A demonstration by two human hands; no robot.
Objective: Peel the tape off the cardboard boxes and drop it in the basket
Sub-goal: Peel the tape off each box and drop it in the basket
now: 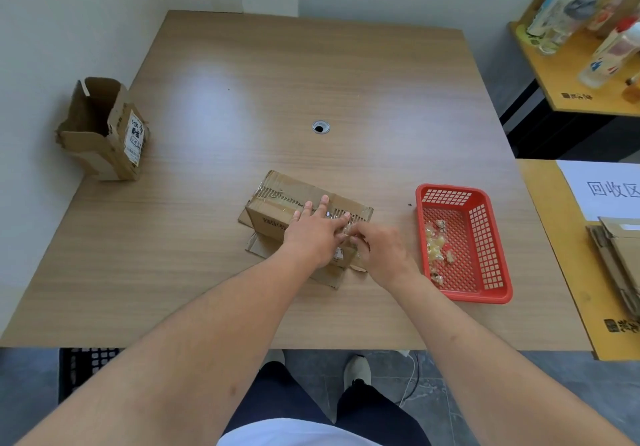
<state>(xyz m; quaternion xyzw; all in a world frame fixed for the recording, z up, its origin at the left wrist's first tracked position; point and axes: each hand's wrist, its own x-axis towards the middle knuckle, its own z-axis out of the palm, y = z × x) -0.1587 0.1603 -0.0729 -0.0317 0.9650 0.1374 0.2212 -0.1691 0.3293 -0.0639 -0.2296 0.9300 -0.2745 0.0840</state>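
A closed cardboard box (pixel 277 200) with torn, shiny tape lies in the middle of the wooden table (pixel 242 106). My left hand (pixel 313 234) presses flat on its top with fingers spread. Right beside it, my right hand (pixel 379 248) pinches a strip of clear tape (pixel 348 229) at the box's top. A red plastic basket (pixel 491 238) stands to the right of the box and holds several crumpled tape scraps (pixel 438 248).
An opened, torn cardboard box (pixel 104 130) stands at the table's left edge. A cable hole (pixel 320 127) sits mid-table. Flattened cardboard (pixel 620 258) and a white sign lie on a yellow board at right. Bottles crowd a shelf at the back right.
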